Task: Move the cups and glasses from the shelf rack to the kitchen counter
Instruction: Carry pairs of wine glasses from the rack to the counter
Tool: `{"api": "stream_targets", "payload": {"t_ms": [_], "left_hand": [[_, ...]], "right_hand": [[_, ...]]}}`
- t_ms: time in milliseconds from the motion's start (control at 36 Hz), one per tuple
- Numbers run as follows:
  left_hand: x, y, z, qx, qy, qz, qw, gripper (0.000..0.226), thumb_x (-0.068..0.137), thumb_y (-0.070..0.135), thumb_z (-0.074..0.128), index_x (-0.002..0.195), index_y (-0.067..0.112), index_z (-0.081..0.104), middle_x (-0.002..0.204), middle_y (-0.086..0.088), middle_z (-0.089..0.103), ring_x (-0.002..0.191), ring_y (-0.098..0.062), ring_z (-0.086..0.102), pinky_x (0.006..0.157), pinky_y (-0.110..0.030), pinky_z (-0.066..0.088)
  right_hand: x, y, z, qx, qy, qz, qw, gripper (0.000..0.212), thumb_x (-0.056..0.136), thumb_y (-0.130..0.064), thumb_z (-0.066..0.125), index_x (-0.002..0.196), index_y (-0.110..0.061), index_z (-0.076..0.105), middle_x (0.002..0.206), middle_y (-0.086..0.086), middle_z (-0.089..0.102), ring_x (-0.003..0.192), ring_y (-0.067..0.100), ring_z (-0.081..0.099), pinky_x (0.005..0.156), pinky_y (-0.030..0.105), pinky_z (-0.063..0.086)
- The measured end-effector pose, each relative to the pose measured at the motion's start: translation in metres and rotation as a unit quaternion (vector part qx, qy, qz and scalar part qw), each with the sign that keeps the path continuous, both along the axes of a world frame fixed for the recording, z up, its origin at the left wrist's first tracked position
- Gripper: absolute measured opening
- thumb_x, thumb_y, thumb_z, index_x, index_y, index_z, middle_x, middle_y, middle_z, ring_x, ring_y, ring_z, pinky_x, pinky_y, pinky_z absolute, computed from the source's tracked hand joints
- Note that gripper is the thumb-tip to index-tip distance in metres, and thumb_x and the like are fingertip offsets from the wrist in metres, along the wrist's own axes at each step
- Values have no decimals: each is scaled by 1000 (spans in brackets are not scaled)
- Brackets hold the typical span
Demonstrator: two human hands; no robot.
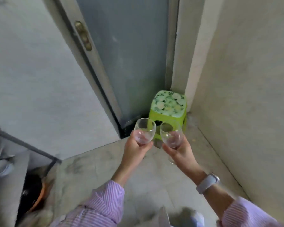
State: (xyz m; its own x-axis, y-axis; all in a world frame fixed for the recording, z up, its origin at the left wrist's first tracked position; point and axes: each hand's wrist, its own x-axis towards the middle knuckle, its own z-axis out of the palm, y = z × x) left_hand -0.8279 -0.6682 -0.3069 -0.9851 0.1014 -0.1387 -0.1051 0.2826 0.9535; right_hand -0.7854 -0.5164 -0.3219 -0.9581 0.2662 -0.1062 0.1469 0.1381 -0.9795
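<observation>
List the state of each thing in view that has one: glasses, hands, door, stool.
Left glass: empty, roughly upright, held by the bowl in the left hand.
Right glass: empty, roughly upright, held in the right hand.
Glasses: close together; contact cannot be told.
Door: looks shut.
Stool: upright in the corner, nothing on it.
Watch: on the right wrist.

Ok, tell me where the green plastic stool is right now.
In the head view, the green plastic stool with the floral top stands on the floor in the corner right of the grey door, just beyond the two clear wine glasses held up in front of it.
</observation>
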Motion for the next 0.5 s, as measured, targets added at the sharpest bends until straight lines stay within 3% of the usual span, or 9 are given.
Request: {"api": "stream_targets", "payload": {"t_ms": [83, 167, 333, 444, 500], "left_hand": [[-6, -73, -1, -12, -4, 93, 996, 33, 73, 7, 73, 97, 20, 55, 79, 9, 62, 72, -8, 59, 69, -29, 49], [-6, -142, -7, -14, -12, 186, 982, 29, 72, 11, 75, 91, 19, 54, 78, 4, 62, 73, -16, 60, 70, -36, 52], [-9, -258, -14, -19, -14, 327, 945, 36, 76, 12, 73, 106, 12, 53, 80, -1, 61, 71, -10, 58, 64, -18, 45], [-27, -327, -19, -20, -15, 413, 910, 35, 75, 9, 73, 104, 10, 55, 73, 3, 57, 60, 5, 55, 54, -6, 42], [-40, -360, -19, -12, -20, 447, 894, 35, 75, 10, 73, 105, 9, 56, 78, -2, 61, 66, -1, 58, 57, -8, 45]], "right_hand": [[-37, -69, 0, 9, 0, 98, 995, 36, 77, -8, 71, 105, -13, 48, 70, -6, 51, 52, -7, 50, 55, 10, 41], [-68, -136, -4, 29, 3, 190, 981, 29, 75, -13, 74, 92, -12, 50, 68, -3, 52, 51, 0, 49, 51, 15, 41], [-118, -264, 0, 20, 5, 351, 936, 39, 76, -13, 72, 104, -21, 46, 84, -6, 54, 76, 5, 55, 63, 1, 43], [-158, -346, -3, 0, -7, 435, 901, 39, 77, -14, 72, 104, -25, 46, 87, 1, 57, 78, 4, 57, 65, 2, 44], [-178, -386, -5, -8, -11, 467, 884, 38, 76, -15, 72, 104, -23, 47, 87, -1, 57, 78, 4, 56, 63, 1, 42]]}}
